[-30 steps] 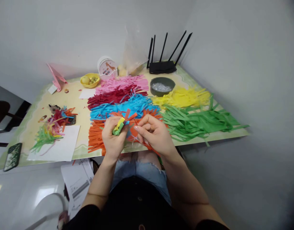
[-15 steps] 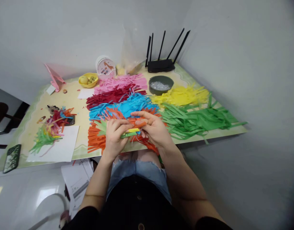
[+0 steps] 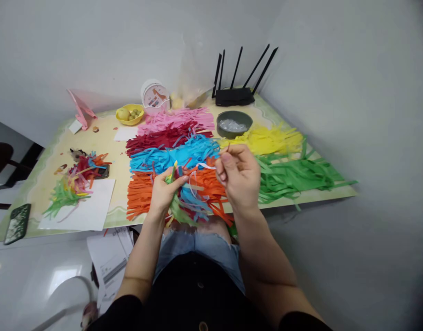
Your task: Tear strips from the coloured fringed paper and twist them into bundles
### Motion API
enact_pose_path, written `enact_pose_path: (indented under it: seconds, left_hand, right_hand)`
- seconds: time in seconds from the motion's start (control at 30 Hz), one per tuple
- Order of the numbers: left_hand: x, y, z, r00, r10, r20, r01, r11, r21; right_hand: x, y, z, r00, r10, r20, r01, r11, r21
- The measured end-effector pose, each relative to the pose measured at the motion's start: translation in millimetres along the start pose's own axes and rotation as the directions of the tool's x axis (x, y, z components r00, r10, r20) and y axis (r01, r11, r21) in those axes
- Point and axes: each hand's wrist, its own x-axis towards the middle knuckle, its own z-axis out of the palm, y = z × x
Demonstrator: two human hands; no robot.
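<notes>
My left hand (image 3: 163,191) is closed around a bundle of multicoloured strips (image 3: 180,210), with green, blue and yellow among them. The strips' loose ends hang below my fingers, over the table's front edge. A thin pale ribbon (image 3: 206,165) loops from the bundle toward my right hand (image 3: 241,172). That hand is raised to the right, its fingers pinched at the ribbon's end; a small reddish tip shows above them. Beneath both hands lie orange strips (image 3: 139,195), with blue strips (image 3: 184,154) just behind. Green strips (image 3: 294,174) spread out to the right.
Dark red (image 3: 163,139), pink (image 3: 179,119) and yellow strips (image 3: 271,139) lie farther back. A grey bowl (image 3: 234,133) stands before a black router (image 3: 235,96). At left are a mixed strip bundle (image 3: 78,177), white paper (image 3: 90,214) and a phone (image 3: 17,224).
My right hand has moved away from the bundle, up and to the right, drawing the ribbon out. In my left hand the bundle has turned so its strips hang down.
</notes>
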Motion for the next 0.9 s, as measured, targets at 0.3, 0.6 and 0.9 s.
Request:
enact_pose_path:
  seconds: [0.3,0.6,0.9]
  left_hand:
    - [11,3,-1,0.991,0.099,-0.091,-0.091,0.992,0.089]
    - [14,6,-1,0.989,0.134,0.059,-0.138,0.989,0.058]
    - [11,-2,-4,0.986,0.102,0.135,-0.114,0.99,0.083]
  right_hand:
    - [7,13,20,0.933,0.094,0.347,0.042,0.93,-0.364]
    - [8,34,32,0.931,0.185,0.315,0.036,0.81,-0.585]
    - [10,38,28,0.905,0.277,0.324,-0.071,0.849,-0.524]
